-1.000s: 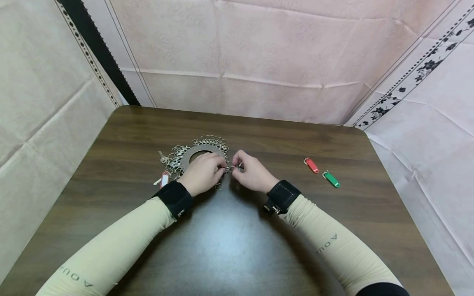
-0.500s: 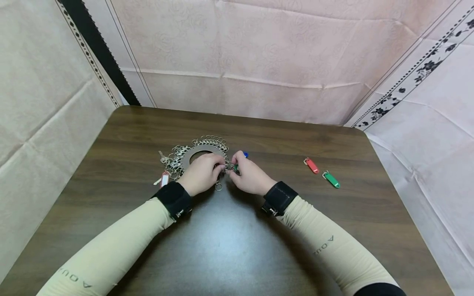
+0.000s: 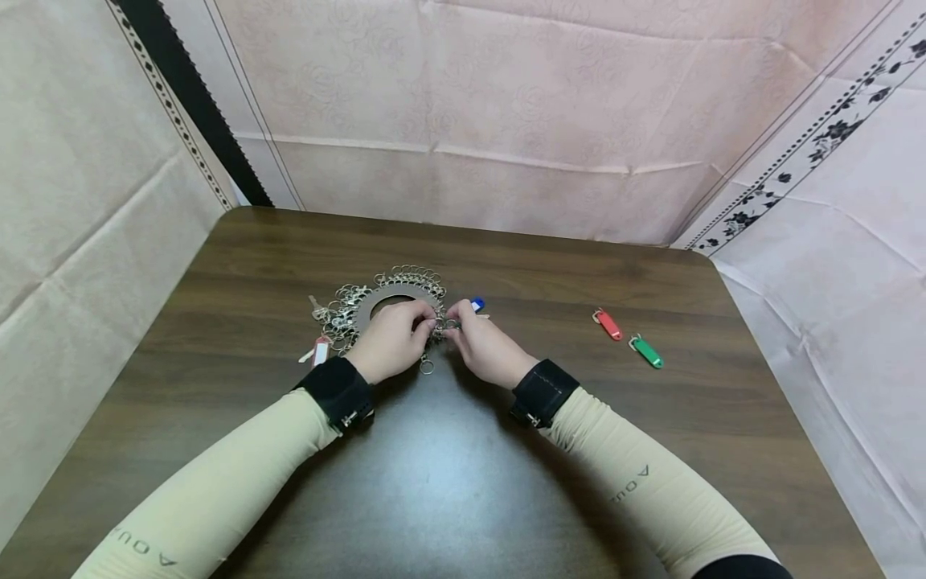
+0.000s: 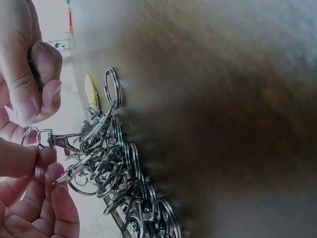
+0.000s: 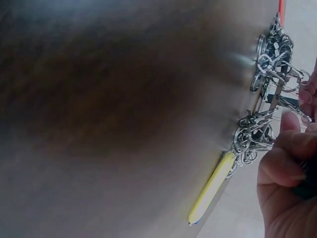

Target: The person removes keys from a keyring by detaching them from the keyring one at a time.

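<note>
A flat grey metal ring [image 3: 401, 288] lies on the table, its edge crowded with swivel clasps and split rings. My left hand [image 3: 394, 342] is at its right side, finger and thumb pinching a split ring [image 4: 25, 136] linked to a swivel clasp [image 4: 64, 141]. Close against it, my right hand [image 3: 488, 346] has curled fingers around a dark green key tag [image 5: 308, 181], mostly hidden in the palm. Its thumb and fingertip meet by the split ring; whether the tag's own ring is linked there, I cannot tell. A blue key tag [image 3: 477, 305] shows just beyond the right hand.
A red key tag [image 3: 608, 324] and a green key tag [image 3: 646, 351] lie apart on the right of the table. Left of the metal ring are a red-and-white key tag [image 3: 321, 351] and keys [image 3: 317, 305]. A yellow key tag [image 5: 213, 188] hangs off the clasps.
My right hand has shifted slightly left, closer to the left hand. The blue tag has come into sight behind it. The green in the right hand, visible half a second ago, is now mostly covered.
</note>
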`<state>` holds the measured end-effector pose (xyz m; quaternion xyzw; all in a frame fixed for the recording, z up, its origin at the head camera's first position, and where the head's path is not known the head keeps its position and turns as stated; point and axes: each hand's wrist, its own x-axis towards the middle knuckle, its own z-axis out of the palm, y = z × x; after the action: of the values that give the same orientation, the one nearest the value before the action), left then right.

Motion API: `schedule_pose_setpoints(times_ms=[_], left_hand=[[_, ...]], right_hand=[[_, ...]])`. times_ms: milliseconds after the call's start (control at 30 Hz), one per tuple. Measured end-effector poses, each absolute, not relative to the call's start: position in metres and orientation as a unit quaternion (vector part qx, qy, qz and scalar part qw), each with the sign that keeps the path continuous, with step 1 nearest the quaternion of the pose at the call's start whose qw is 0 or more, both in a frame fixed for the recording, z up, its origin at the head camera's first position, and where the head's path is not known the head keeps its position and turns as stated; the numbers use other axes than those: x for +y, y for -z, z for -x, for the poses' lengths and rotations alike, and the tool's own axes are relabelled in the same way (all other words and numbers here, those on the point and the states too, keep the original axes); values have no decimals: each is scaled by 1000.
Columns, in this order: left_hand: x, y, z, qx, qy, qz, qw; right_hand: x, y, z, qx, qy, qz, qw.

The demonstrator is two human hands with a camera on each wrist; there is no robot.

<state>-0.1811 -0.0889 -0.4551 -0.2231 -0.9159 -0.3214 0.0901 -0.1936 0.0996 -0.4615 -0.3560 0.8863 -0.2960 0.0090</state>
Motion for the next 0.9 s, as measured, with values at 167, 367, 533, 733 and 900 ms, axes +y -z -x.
schedule_pose_setpoints(times_ms=[167,367,533,733,900], left_hand=[[-90,456,181,-914,328,221,89],[-91,457,181,-912,344,209,80],[-92,456,180,-908,362,199,74],[-93,457,181,-908,368,189,70],[-93,458,182,-907,368,191,76]], right_hand=[[100,465,194,885,306,351,11],[100,466,195,886,300,354,0],[101,468,195,889,296,349,-9],[102,470,196,888,308,342,-11],[103,469,196,883,319,345,-5]])
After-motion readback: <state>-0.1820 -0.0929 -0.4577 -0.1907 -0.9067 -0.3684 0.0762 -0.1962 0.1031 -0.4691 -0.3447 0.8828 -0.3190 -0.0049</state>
